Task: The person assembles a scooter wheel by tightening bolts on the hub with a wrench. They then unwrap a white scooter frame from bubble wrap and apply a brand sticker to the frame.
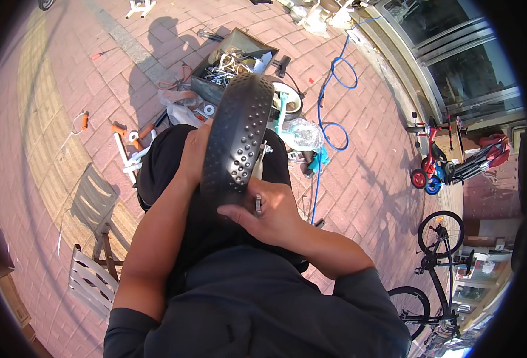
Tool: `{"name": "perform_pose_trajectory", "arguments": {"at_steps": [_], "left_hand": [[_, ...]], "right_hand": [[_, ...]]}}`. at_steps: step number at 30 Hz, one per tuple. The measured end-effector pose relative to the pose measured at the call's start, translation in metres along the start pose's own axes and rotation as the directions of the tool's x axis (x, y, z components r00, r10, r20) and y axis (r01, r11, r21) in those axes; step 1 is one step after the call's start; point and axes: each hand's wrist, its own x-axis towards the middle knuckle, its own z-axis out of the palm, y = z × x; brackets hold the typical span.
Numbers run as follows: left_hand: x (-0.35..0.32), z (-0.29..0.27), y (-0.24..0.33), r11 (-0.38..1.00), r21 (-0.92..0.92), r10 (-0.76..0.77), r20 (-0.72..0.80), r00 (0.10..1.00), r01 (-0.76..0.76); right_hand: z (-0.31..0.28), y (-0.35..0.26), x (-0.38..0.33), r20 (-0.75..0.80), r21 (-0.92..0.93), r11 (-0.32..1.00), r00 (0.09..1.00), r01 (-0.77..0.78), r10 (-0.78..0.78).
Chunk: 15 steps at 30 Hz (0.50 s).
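Note:
A small black wheel (237, 131) with a studded tyre stands upright over my lap, its tread facing up. My left hand (194, 154) grips the wheel's left side, and its fingertips are hidden behind the tyre. On the lower right, my right hand (273, 210) holds the wheel, with the thumb laid against the tyre and a ring on one finger. An axle end with a nut (267, 148) juts out on the right side of the wheel. Just beyond my knees, another small wheel with a cream rim (287, 100) is next to a teal fork (282, 110).
Ahead is a metal box (262, 46) full of tools and parts. A blue hose (319, 101) loops over the brick paving on the right. Bubble wrap (303, 135) and white-and-orange parts (133, 140) lie near my knees. A black bicycle (435, 277) and a chair (90, 280) flank me.

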Motion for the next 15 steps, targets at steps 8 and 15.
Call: {"name": "perform_pose_trajectory", "arguments": {"at_steps": [8,15], "left_hand": [[0.0,0.003,-0.008,0.994,0.058,0.096,0.014,0.995,-0.097],[-0.004,0.003,-0.012,0.998,0.023,0.054,0.015,0.998,-0.055]], "right_hand": [[0.022,0.027,-0.012,-0.026,-0.291,0.937,0.978,0.191,-0.207],[0.006,0.02,-0.028,-0.016,-0.281,0.938,0.976,0.203,-0.216]]}}
